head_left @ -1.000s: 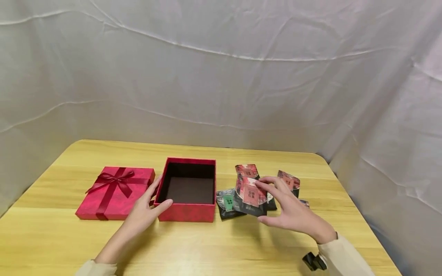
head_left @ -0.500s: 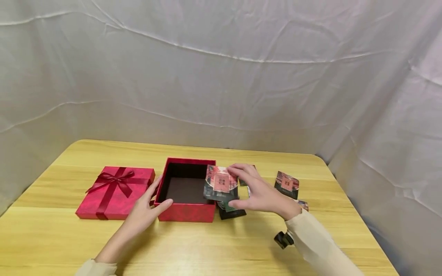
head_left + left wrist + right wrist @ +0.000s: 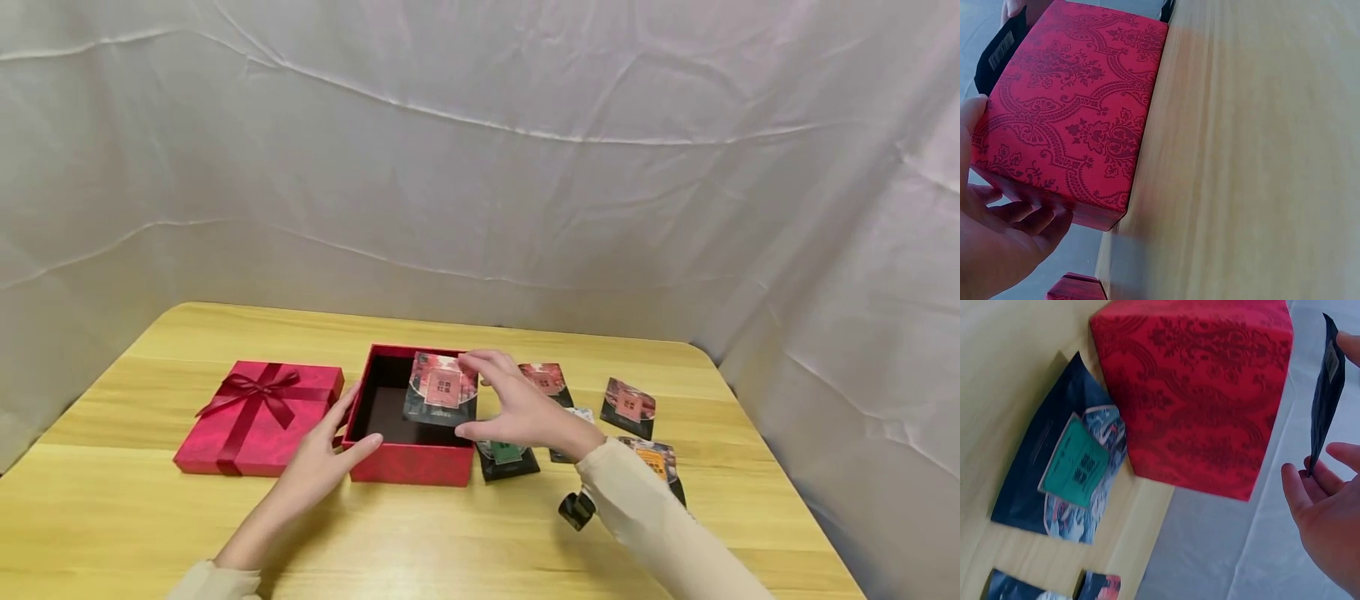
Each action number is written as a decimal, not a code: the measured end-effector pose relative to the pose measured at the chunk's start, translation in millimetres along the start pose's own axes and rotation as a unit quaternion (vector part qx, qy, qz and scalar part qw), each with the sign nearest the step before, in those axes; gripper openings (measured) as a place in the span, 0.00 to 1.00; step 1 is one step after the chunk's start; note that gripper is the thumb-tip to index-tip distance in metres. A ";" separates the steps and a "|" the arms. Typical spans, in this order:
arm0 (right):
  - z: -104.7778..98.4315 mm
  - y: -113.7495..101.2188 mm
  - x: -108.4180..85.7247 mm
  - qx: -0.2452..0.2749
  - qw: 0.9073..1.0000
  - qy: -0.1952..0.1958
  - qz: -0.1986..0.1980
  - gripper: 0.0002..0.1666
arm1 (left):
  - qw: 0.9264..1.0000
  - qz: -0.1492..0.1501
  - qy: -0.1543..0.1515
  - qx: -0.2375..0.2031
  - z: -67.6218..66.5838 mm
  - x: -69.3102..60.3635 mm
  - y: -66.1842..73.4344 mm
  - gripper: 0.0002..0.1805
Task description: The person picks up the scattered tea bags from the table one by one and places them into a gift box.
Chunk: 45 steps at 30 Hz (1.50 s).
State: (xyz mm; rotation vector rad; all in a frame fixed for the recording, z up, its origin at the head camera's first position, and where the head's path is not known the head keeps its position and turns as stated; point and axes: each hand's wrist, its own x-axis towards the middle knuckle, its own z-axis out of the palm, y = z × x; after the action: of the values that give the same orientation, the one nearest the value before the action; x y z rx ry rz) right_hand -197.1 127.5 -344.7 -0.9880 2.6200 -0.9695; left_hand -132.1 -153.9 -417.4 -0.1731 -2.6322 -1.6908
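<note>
A deep red patterned gift box (image 3: pixel 411 465) stands uncovered on the table, its inside dark brown. My left hand (image 3: pixel 318 454) grips its near left corner, thumb at the front rim and fingers along the left side; the left wrist view shows those fingers bent against the box wall (image 3: pixel 1066 106). With thumb and fingers, my right hand (image 3: pixel 510 406) pinches a flat black-and-red pouch (image 3: pixel 442 388) by its right edge. This pouch hangs tilted over the right part of the box opening. Seen edge-on in the right wrist view, the pouch (image 3: pixel 1327 394) is above the rim.
Left of the box lies its red lid (image 3: pixel 262 417) with a ribbon bow. Right of it are a green-labelled pouch (image 3: pixel 507 458), red-labelled pouches (image 3: pixel 546 381) and an orange-labelled one (image 3: pixel 652 458). A pale curtain (image 3: pixel 480 167) hangs behind the wooden table (image 3: pixel 420 542).
My right hand has carried the pouch leftward from above the other pouches to over the box opening. The left hand has kept its hold on the box corner.
</note>
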 end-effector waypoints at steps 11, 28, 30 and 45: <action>12.3 -3.0 4.7 -0.007 1.000 -0.013 0.013 0.53 | 1.000 0.003 -0.004 -0.016 4.5 2.2 -1.5 0.44; 13.0 -1.9 5.3 -0.042 0.998 -0.028 -0.036 0.48 | 1.000 0.009 -0.005 -0.008 5.9 1.9 -2.2 0.44; 13.2 -1.1 5.1 -0.038 0.998 -0.033 -0.036 0.48 | 1.000 0.012 -0.004 -0.013 6.0 2.2 -2.6 0.44; 3.7 5.9 -1.2 -0.013 1.000 0.008 -0.013 0.43 | 1.000 0.011 -0.006 0.001 -0.1 0.2 -4.0 0.44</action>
State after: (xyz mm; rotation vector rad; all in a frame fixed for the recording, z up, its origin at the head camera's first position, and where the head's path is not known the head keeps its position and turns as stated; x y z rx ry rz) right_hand -197.8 129.7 -351.4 -1.0266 2.6447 -0.9563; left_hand -132.6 -155.6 -421.0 -0.2135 -2.6305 -1.6855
